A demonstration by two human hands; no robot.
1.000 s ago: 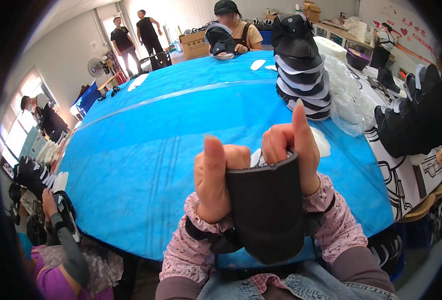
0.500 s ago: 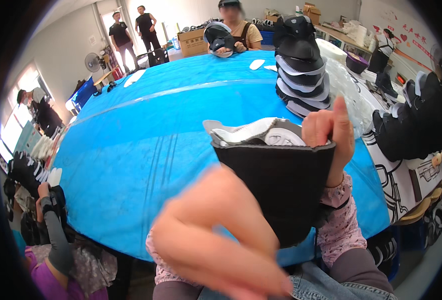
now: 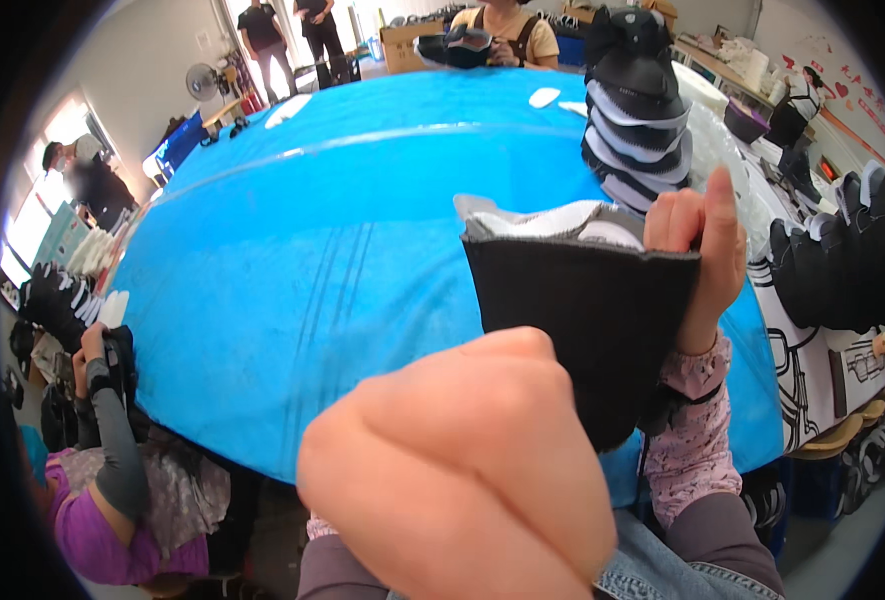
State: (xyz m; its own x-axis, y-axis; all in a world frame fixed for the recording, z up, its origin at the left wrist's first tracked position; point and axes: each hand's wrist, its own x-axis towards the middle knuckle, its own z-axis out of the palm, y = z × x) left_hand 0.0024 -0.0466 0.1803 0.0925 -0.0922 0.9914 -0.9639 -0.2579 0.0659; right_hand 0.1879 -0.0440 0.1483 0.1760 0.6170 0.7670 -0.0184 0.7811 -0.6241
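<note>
A black shoe upper [image 3: 588,320] with a pale lining at its top edge is held up over the blue table [image 3: 363,220]. My right hand [image 3: 698,250] grips its right side, index finger pointing up. My left hand [image 3: 463,470] is very close to the camera at the lower middle, curled into a fist, and covers the piece's lower left corner; nothing shows in it.
A tall stack of black uppers [image 3: 635,110] stands at the back right of the table. More black pieces [image 3: 853,250] line the right side. A seated person [image 3: 103,470] works at the left, another [image 3: 508,25] across the table, two stand far back.
The black piece has been lifted and opened out in my right hand. My left hand let go of it and rose close to the camera as a fist.
</note>
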